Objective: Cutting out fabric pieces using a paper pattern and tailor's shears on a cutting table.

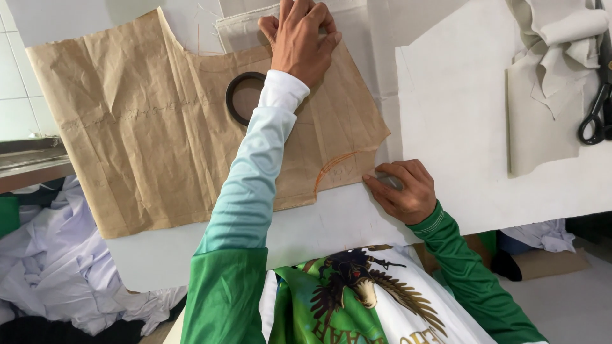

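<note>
A large brown paper pattern [146, 134] lies spread on a white table [459, 108], over a strip of cream fabric [245, 25] that shows at its far edge. My left hand [299, 41] reaches across and presses on the pattern's far edge with curled fingers. A black ring [237, 99] rests on the paper just beside my left wrist. My right hand [403, 190] sits at the pattern's near right corner, fingers pinched on a small pale piece of chalk [387, 181]. An orange curved line [331, 167] is drawn on the paper near that corner.
Folded cream fabric pieces [548, 76] and black scissors [596, 111] lie at the table's far right. A heap of pale lilac cloth [51, 261] sits below the table's left side. A metal ledge [29, 156] runs along the left wall.
</note>
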